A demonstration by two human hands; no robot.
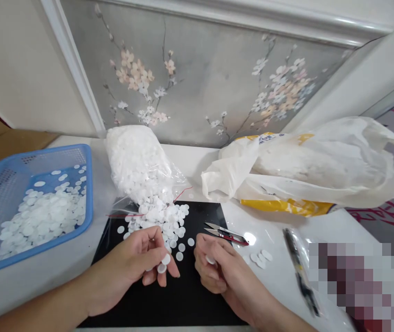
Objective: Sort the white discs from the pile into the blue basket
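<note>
Several small white discs (pixel 163 266) are pinched between the thumb and fingers of my left hand (pixel 141 258). My right hand (pixel 219 265), a short way to the right, is closed around a white disc (pixel 210 259) that shows between thumb and fingers. Both hands are above a black mat (pixel 179 304). Just beyond them, a heap of white discs (pixel 158 214) spills out of a clear plastic bag (pixel 134 157) onto the mat. Thread snips (pixel 226 234) with red on the handle lie behind my right hand.
A blue plastic basket (pixel 89 193) with many white discs stands at left. A white and yellow plastic bag (pixel 307 170) lies at back right. A few loose discs (pixel 260 259) and a packaged black pen-like item (pixel 301 272) are on the right. A flowered wall panel (pixel 197 69) closes off the back.
</note>
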